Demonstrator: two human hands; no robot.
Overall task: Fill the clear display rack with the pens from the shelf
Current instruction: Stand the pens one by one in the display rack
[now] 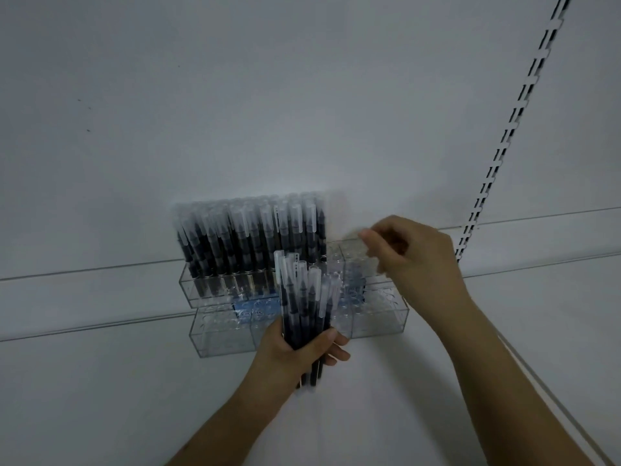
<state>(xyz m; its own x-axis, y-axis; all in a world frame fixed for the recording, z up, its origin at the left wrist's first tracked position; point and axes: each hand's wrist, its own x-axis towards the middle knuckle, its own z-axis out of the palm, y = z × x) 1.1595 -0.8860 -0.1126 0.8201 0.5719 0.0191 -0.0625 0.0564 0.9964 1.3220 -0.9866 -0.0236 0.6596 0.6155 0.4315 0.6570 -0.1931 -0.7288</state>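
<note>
A clear tiered display rack point(379, 317) stands on the white shelf against the wall. Its back tier holds several dark pens with frosted caps point(248, 237), standing upright on the left side; the right-hand holes and the front tier look bare. My left hand point(302, 348) grips a bundle of the same pens point(302, 297) upright in front of the rack's middle. My right hand point(410, 253) hovers over the back tier's right end, fingertips drawn together and blurred. Whether they pinch a pen is unclear.
The white wall panel point(268, 112) rises behind the rack. A slotted metal upright point(510, 129) runs diagonally at the right. A blue label point(255, 306) shows through the rack's middle tier. White shelf surface point(100, 381) spreads left and in front.
</note>
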